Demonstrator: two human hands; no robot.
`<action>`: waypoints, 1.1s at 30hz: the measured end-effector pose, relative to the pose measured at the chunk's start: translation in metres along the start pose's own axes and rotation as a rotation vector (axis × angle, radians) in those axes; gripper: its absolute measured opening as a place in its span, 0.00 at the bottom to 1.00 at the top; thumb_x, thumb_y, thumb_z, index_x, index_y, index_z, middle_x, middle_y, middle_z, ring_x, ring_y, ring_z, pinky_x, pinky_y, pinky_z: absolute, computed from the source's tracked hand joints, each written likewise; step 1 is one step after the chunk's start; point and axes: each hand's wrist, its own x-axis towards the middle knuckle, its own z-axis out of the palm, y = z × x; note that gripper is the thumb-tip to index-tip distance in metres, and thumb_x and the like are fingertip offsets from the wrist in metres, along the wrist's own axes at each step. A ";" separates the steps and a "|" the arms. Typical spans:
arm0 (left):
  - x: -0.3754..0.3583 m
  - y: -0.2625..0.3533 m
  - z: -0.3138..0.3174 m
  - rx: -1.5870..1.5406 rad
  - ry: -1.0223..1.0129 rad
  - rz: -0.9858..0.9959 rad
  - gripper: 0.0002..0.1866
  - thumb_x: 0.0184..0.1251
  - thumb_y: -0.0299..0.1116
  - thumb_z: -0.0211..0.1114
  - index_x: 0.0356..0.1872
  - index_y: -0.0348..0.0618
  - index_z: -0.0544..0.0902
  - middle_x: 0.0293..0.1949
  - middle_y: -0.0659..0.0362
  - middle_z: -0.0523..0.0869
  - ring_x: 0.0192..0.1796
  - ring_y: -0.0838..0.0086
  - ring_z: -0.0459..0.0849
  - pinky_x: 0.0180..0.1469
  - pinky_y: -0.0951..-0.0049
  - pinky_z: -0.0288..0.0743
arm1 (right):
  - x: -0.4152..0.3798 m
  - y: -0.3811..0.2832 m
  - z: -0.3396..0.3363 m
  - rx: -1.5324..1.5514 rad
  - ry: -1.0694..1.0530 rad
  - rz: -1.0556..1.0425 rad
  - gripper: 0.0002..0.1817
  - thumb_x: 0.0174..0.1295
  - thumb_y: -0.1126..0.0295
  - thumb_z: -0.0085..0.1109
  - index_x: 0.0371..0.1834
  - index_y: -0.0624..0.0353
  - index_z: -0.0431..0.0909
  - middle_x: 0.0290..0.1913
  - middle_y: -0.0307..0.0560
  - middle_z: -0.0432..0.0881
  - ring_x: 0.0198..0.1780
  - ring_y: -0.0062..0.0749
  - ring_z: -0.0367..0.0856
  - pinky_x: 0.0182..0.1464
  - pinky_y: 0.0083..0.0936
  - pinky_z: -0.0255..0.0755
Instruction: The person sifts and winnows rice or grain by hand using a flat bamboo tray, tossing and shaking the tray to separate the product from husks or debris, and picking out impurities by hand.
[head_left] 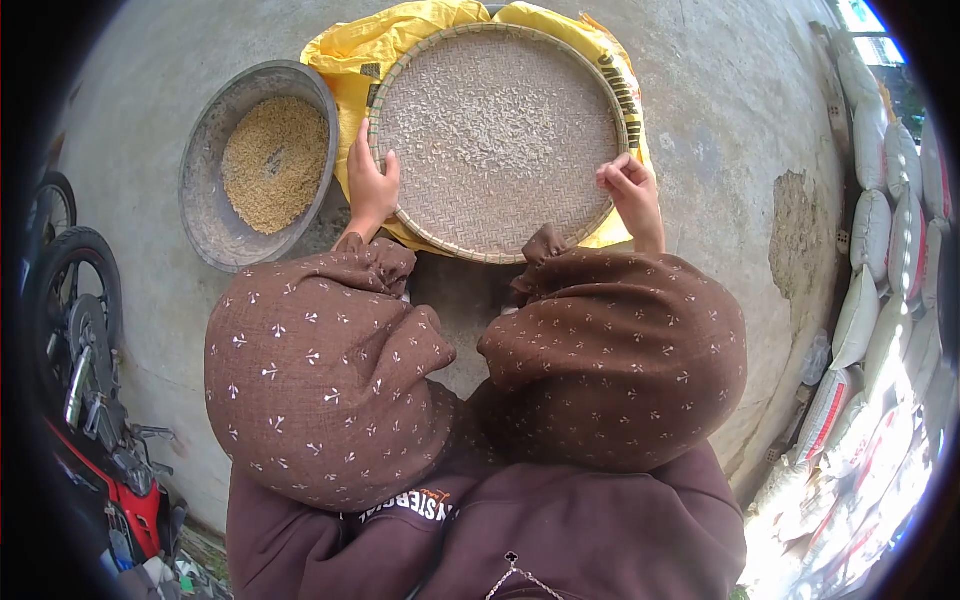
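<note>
A round woven bamboo winnowing tray lies in front of my knees, with pale rice grains spread over its middle and upper part. My left hand grips the tray's left rim, thumb over the inner side and fingers along the outside. Above the right rim, my right hand is closed with its fingertips pinched together. Whatever may be between those fingertips is too small to make out. Beneath the tray is a yellow printed sack, its edges showing around the rim.
A grey basin holding golden unhusked grain stands on the concrete floor to the left. Farther left is a red and black motorcycle. Stacked white sacks line the right side. My patterned brown clothing covers both knees.
</note>
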 end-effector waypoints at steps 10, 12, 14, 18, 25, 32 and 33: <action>0.000 0.000 0.000 0.012 -0.002 -0.001 0.35 0.65 0.32 0.58 0.72 0.38 0.57 0.61 0.42 0.71 0.64 0.49 0.70 0.68 0.56 0.61 | 0.025 0.009 0.064 1.160 -0.178 -0.038 0.10 0.59 0.71 0.52 0.43 0.63 0.74 0.28 0.42 0.74 0.32 0.25 0.67 0.39 0.23 0.63; 0.000 0.000 0.000 0.010 0.004 0.008 0.35 0.66 0.32 0.58 0.72 0.38 0.57 0.61 0.42 0.71 0.64 0.49 0.70 0.68 0.56 0.61 | 0.027 0.001 0.071 1.111 -0.057 0.028 0.12 0.56 0.69 0.49 0.40 0.64 0.75 0.22 0.41 0.69 0.28 0.24 0.65 0.33 0.21 0.61; 0.000 0.001 -0.001 0.004 -0.002 0.003 0.35 0.66 0.32 0.58 0.72 0.38 0.57 0.62 0.42 0.71 0.64 0.49 0.69 0.68 0.55 0.61 | 0.037 0.002 0.069 1.041 -0.199 0.176 0.12 0.60 0.67 0.47 0.37 0.65 0.75 0.20 0.38 0.65 0.22 0.20 0.60 0.25 0.18 0.56; 0.001 0.000 0.001 0.010 0.027 0.044 0.34 0.66 0.32 0.58 0.72 0.38 0.57 0.61 0.42 0.71 0.64 0.49 0.69 0.67 0.55 0.61 | 0.051 0.006 0.085 0.583 0.055 0.483 0.09 0.62 0.67 0.53 0.31 0.62 0.76 0.15 0.29 0.57 0.14 0.14 0.49 0.16 0.16 0.44; 0.001 -0.001 0.001 0.013 0.009 0.024 0.35 0.65 0.32 0.58 0.72 0.38 0.57 0.61 0.42 0.71 0.64 0.49 0.70 0.67 0.55 0.61 | 0.065 0.000 0.121 -0.451 0.287 0.037 0.10 0.57 0.61 0.63 0.32 0.57 0.83 0.17 0.36 0.71 0.19 0.26 0.68 0.24 0.28 0.62; 0.001 0.001 0.000 0.005 0.008 0.014 0.35 0.65 0.32 0.58 0.72 0.38 0.56 0.60 0.43 0.71 0.63 0.50 0.70 0.67 0.56 0.62 | 0.078 0.011 0.121 -0.919 0.174 -0.223 0.13 0.57 0.55 0.69 0.37 0.51 0.85 0.20 0.43 0.75 0.23 0.33 0.76 0.31 0.33 0.70; 0.000 0.001 0.001 0.004 0.005 0.008 0.35 0.65 0.32 0.58 0.72 0.38 0.56 0.60 0.43 0.71 0.63 0.50 0.70 0.67 0.55 0.62 | 0.079 0.013 0.121 -0.942 0.185 -0.245 0.13 0.56 0.56 0.69 0.37 0.51 0.85 0.20 0.44 0.76 0.23 0.35 0.76 0.31 0.33 0.70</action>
